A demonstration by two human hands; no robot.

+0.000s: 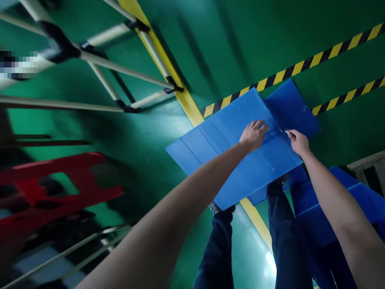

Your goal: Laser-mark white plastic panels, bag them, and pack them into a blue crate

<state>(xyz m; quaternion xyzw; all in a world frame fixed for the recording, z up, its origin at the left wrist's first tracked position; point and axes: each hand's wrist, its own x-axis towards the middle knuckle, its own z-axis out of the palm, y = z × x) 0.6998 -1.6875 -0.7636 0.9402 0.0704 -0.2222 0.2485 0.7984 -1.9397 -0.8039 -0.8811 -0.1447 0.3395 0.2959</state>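
Our right hand is closed in a pinch on a small, thin, pale object, its tip pointing inward at a broad, flat, blue plastic sheet; the object is too small to name. Our left hand grips nothing we can see: its fingers are loosely spread and blurred above the middle of the sheet, and we cannot tell whether they touch it. The sheet lies directly below the left hand, while the right hand is by its right-hand edge. As far as we can judge, it is opened out and flat; straight creases cross its left part, with no panel standing up along them. Whether the sheet is cut or marked near the pale object, we cannot make out. Just beyond the right hand, a second blue plastic panel slants away past the sheet's edge. Our dark trousers come down to its near edge, and more folded blue plastic pieces are at our right. Farther out, a yellow line and black-and-yellow striped tape cross the green floor, with a pale tube frame with black joints and a red plastic piece over to our left.
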